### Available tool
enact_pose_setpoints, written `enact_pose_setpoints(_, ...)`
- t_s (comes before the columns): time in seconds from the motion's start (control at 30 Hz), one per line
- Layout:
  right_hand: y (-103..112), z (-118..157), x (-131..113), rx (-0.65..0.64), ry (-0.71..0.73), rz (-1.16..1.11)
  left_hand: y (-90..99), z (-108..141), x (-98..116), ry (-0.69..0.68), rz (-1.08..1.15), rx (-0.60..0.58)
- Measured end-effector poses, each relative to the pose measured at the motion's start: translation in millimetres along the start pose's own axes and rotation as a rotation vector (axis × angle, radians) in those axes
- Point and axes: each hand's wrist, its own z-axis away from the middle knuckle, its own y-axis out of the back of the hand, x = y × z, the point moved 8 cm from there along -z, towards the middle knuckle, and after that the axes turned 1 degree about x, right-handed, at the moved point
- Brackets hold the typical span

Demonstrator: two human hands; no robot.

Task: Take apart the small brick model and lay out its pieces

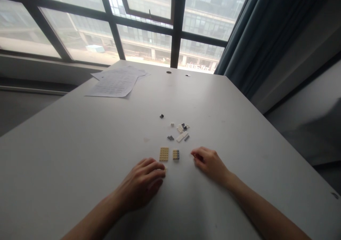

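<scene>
At the near middle of the white table, my left hand (145, 179) is closed with its fingertips around a small cream building brick (165, 171), mostly covered by the fingers. To the right, my right hand (209, 161) rests on the table with thumb and fingers pinched together; what lies between them, if anything, is too small to make out. Just beyond my left fingertips lies a tan studded plate (164, 154). Between the hands sits a smaller tan block with a blue-grey edge (176, 154).
Loose pieces lie farther out: white flat tiles (182, 137), dark grey pieces (170, 138), a white studded plate (180, 128) and a black piece (161, 116). Printed papers (114, 81) lie at the table's far left. Windows and a dark curtain (247, 37) stand behind.
</scene>
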Motion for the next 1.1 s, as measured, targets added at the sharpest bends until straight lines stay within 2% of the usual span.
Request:
enact_pose_setpoints(0.2,-16.5,11.1,-26.0,-0.069,0.286,0.525,0.4,-0.7,1.0,-0.011,0.000,0.003)
enact_pose_setpoints(0.3,-23.4,20.9,-39.2,-0.056,0.398,0.644,0.5,-0.9,0.9,-0.015,0.003,0.011)
enact_pose_setpoints(0.4,-23.7,25.4,-47.0,-0.036,0.412,0.668,0.8,-1.4,1.2,-0.019,0.005,0.021)
enact_pose_setpoints(0.57,-24.6,26.6,-48.9,-0.063,0.354,0.721,0.2,-1.2,1.4,-0.016,0.008,0.014)
enact_pose_setpoints(0.73,-25.0,34.4,-45.5,-0.082,0.320,0.629,1.3,-1.8,2.1,-0.020,0.005,-0.001)
enact_pose_setpoints(0.93,0.0,30.8,-18.3,0.002,0.083,0.289,0.7,-0.7,-0.3,-0.019,0.024,0.024)
enact_pose_setpoints(1.1,-5.1,20.0,-10.1,-0.087,0.090,0.122,-2.2,1.5,-3.0,-0.018,0.029,0.024)
